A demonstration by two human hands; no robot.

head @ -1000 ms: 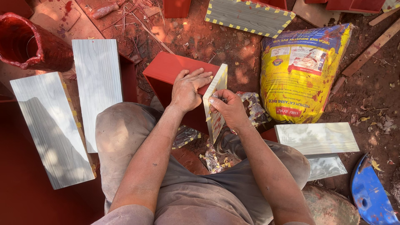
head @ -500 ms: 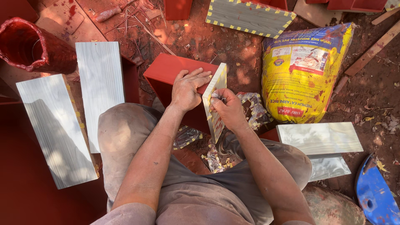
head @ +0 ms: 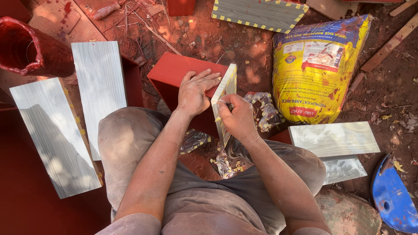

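A red box-shaped piece (head: pixel 176 69) stands tilted on the ground in front of my knees, with one pale wood-grain face (head: pixel 227 89) edged in yellow tape bits. My left hand (head: pixel 196 91) lies flat on its red top, fingers spread toward the pale face. My right hand (head: pixel 237 118) is pinched against that pale face's edge, gripping a small dark tool or tape bit that I cannot make out. Crumpled clear film with yellow tape scraps (head: pixel 226 163) lies between my legs.
Two pale wood-grain panels (head: pixel 100 87) (head: pixel 54 135) lie at left, another (head: pixel 333 139) at right, and a taped one (head: pixel 257 13) at the top. A yellow sack (head: pixel 318 65) stands at right, a red bucket (head: pixel 30 50) at upper left, a blue drum (head: pixel 394 198) at lower right.
My right hand has slid slightly down the pale face's edge. My left hand stays on the red top. The view has shifted a little.
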